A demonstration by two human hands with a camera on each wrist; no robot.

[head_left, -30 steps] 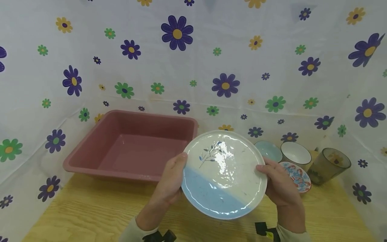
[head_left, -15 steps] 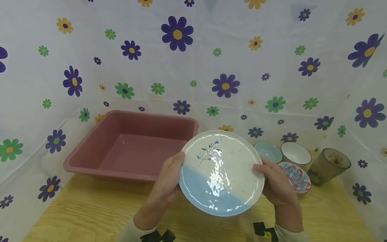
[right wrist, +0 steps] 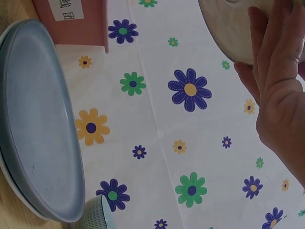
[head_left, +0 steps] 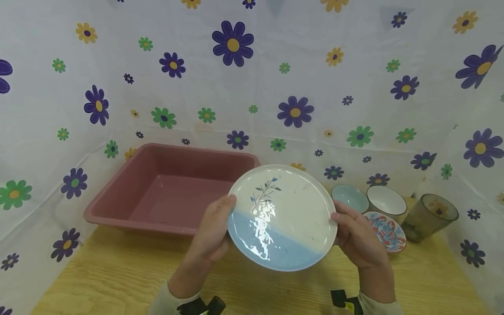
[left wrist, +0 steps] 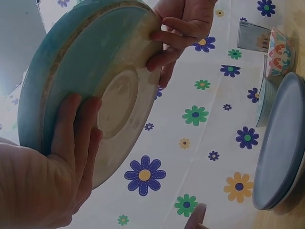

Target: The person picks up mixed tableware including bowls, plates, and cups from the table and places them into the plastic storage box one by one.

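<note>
Both hands hold a round plate (head_left: 291, 218), cream above and light blue below, with a painted twig near its upper left. My left hand (head_left: 212, 229) grips the left edge, thumb on the rim; my right hand (head_left: 361, 238) does the same at the right edge. The plate is raised over the table, its face tilted toward the head camera. From the left wrist, the plate's underside (left wrist: 119, 102) shows a raised ring, with fingers (left wrist: 71, 124) spread beneath it. In the right wrist view, the right hand's fingers (right wrist: 281, 52) lie under the plate.
A pink basin (head_left: 177, 205) stands left on the wooden table (head_left: 130, 271). Stacked blue-grey plates (right wrist: 40, 119) lie beneath, hidden in the head view. On the right are a light blue bowl (head_left: 349, 199), white bowl (head_left: 386, 200), red-and-blue patterned bowl (head_left: 386, 232) and tinted glass (head_left: 429, 218).
Both hands have carried the plate a little left and upward, and it has tipped flatter. The light's reflection has slid toward its lower left.
</note>
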